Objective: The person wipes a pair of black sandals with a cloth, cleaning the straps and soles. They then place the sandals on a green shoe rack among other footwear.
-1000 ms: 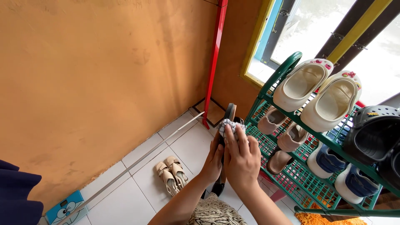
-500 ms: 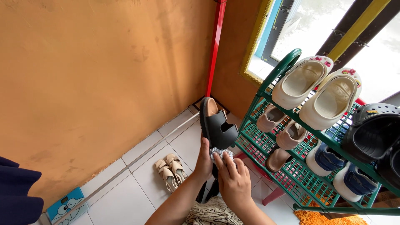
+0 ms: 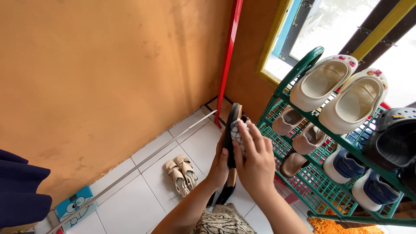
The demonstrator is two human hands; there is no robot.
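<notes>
Green shoe rack (image 3: 303, 173) stands at right, loaded with pale clogs. Black sandal (image 3: 234, 125), strap-side visible half a second ago, now turned edge-on in front of the rack. Left hand (image 3: 220, 167) grips its sole; right hand (image 3: 255, 162), fingers spread, presses checked cloth (image 3: 237, 132) against it, so wiping has shifted to another face.

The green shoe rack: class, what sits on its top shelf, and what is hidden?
On the green shoe rack's top shelf rest a pair of cream clogs and a black clog. The shelf's right end runs out of frame, so anything farther along is unseen.
</notes>
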